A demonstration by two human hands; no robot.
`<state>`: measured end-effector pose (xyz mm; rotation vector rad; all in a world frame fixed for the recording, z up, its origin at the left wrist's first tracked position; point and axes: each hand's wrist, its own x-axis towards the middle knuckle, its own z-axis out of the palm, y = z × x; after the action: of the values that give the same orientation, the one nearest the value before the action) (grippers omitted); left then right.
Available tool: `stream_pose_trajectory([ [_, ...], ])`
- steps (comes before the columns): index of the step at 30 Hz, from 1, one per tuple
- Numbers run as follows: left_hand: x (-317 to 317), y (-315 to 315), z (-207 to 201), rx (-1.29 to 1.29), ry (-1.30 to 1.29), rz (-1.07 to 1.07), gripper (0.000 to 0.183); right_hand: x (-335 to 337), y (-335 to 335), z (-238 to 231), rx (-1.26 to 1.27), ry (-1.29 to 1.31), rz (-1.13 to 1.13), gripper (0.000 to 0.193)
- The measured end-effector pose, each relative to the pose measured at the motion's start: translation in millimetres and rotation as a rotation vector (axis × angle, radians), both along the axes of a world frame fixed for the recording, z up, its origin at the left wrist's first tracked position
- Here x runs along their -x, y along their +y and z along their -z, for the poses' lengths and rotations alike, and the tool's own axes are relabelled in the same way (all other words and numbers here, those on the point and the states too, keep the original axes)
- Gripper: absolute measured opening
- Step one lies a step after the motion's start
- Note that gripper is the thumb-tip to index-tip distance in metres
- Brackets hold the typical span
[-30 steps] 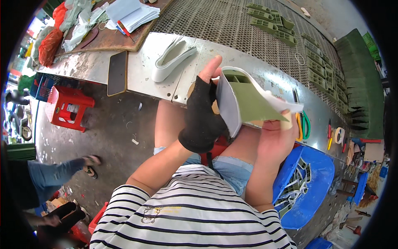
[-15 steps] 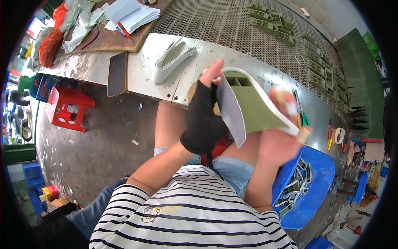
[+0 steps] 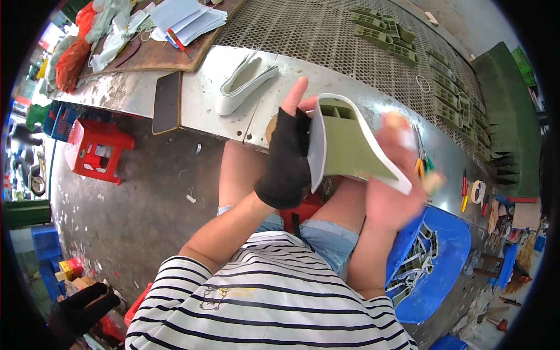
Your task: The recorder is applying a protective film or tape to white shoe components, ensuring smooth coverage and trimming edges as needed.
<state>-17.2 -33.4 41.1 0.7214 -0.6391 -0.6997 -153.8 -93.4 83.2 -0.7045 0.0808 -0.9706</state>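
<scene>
Above my lap is an olive-green plastic shoe wedge (image 3: 357,143), its hollow compartments showing at the upper end. A white strip (image 3: 315,153) runs around its edge. My left hand (image 3: 286,154), in a black fingerless glove, grips the wedge's left side, one finger pointing up. Against its right side and narrow lower tip lies my right hand (image 3: 392,201). Motion smears its fingers, which have pale coverings on the tips. On the metal table ahead, a folded white strip loop (image 3: 242,87) stands on edge.
Green wedges (image 3: 385,35) lie on the mesh surface at the back. A phone (image 3: 167,104) overhangs the table's left edge. Papers (image 3: 189,23) rest on a brown board. To my right are a blue bin (image 3: 446,262) of wedges and several tools (image 3: 465,189). A red stool (image 3: 96,150) stands left.
The strip's loose flap on the wedge's left side now sits close along the edge. My right hand is still blurred beside the wedge. A denim-clad leg at lower left has gone from view.
</scene>
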Motion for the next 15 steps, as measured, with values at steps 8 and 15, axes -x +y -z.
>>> stream_pose_trajectory([
  [8, -29.9, 0.5, 12.5, -0.122, -0.204, 0.104, 0.078, 7.2, 13.0, -2.5, 0.5, -0.143, -0.146, 0.076],
  [15, -13.3, 1.4, -3.5, -0.176, -0.329, 0.32, 0.068, -11.7, -10.4, 1.3, 0.605, 0.743, 0.04, 0.078],
])
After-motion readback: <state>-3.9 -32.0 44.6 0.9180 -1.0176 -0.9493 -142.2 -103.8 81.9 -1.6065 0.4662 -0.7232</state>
